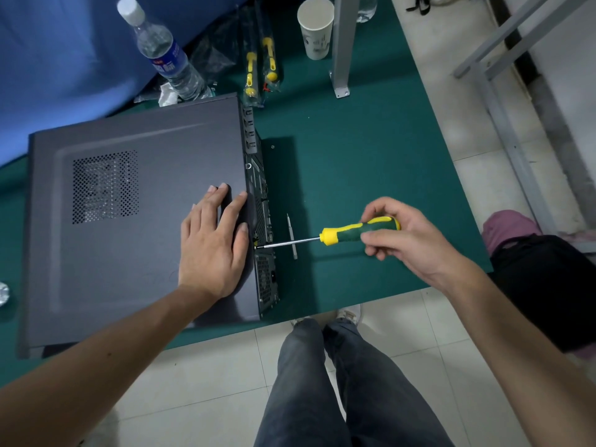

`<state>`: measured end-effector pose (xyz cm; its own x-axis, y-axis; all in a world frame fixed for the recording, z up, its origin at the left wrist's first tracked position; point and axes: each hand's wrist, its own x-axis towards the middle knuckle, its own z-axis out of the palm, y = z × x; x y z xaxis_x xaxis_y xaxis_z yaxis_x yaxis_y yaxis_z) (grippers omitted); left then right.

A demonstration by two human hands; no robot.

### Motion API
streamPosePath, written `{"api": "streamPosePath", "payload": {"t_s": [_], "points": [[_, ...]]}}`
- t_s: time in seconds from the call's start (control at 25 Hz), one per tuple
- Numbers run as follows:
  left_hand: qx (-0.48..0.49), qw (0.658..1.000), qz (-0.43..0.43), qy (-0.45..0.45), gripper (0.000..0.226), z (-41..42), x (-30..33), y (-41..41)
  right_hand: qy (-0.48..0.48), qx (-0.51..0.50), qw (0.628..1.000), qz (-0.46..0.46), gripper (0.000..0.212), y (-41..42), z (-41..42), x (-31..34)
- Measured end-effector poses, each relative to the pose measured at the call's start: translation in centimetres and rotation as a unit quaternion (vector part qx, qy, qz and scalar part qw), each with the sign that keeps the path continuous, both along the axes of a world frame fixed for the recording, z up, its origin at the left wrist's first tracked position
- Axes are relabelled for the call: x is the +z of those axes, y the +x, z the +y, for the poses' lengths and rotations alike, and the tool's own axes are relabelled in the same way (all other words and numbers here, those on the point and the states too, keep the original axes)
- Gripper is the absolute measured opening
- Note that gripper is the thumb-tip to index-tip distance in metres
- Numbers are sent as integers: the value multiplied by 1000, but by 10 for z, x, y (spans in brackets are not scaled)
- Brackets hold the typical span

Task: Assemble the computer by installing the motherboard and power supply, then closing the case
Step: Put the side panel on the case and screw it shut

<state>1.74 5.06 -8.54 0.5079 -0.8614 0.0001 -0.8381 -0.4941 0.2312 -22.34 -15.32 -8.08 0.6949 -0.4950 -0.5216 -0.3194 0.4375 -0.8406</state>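
Note:
A dark grey computer case [129,195] lies on its side on the green table, its vented side panel on top and closed. My left hand [213,243] rests flat on that panel near the rear edge, fingers straight beside the panel's grip recess. My right hand [403,237] grips the green and yellow handle of a screwdriver [354,233]. The screwdriver's metal shaft runs left, and its tip meets the case's rear edge just below my left thumb. The rear face [263,221] shows ports and a mesh grille.
A small metal slot cover [292,237] lies on the green table [354,150] under the screwdriver shaft. At the back stand a water bottle [164,53], a paper cup [316,27], two bagged yellow screwdrivers [259,69] and a metal post [343,43]. Another person's legs [541,272] are at the right.

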Motion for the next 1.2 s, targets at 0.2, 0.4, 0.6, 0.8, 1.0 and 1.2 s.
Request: {"api": "streamPosePath", "payload": {"t_s": [0.2,0.4,0.6,0.8,1.0,1.2], "points": [[2,1000,5,0,50,0,1,0,-22,18,996,89,30,11,0,-2],[2,1000,3,1,50,1,0,0,-68,-3,995,78,15,7,-1,-1],[1,1000,5,1,50,2,1,-1,-41,31,995,88,10,5,4,-2],[1,1000,3,2,49,0,2,-1,-97,20,987,123,32,10,5,0],[4,1000,6,2,50,1,2,-2,-11,-10,998,57,27,5,1,0],[6,1000,4,3,51,0,2,-2,-96,25,987,128,31,8,8,-1]]}}
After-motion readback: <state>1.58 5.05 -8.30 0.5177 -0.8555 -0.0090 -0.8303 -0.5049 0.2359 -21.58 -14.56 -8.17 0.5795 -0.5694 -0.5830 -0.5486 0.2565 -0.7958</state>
